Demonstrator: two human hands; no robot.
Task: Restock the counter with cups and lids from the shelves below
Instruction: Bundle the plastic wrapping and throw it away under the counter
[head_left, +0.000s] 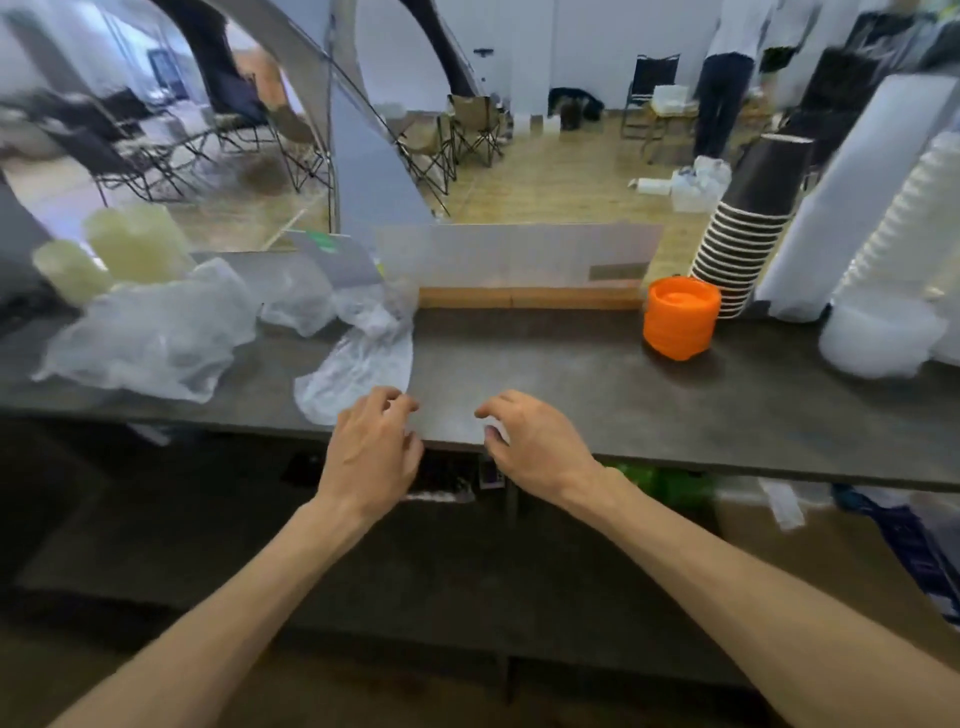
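Note:
Both my hands hover at the front edge of the grey counter (571, 374), fingers curled and apart, holding nothing. My left hand (371, 447) is beside a crumpled clear plastic sleeve (358, 364). My right hand (535, 447) is a little to its right. On the counter's right stand an orange stack of lids (678, 317), a tall stack of black paper cups (748, 228), a white wrapped stack (852, 197) and a tall stack of white lids (898, 270). The shelves below (457, 483) are dark and hard to read.
Empty plastic bags (150, 332) lie on the counter's left, with two pale translucent cup stacks (130, 244) behind them. A low white panel (519, 254) runs along the counter's back. Beyond it are folding chairs and a standing person (727, 78).

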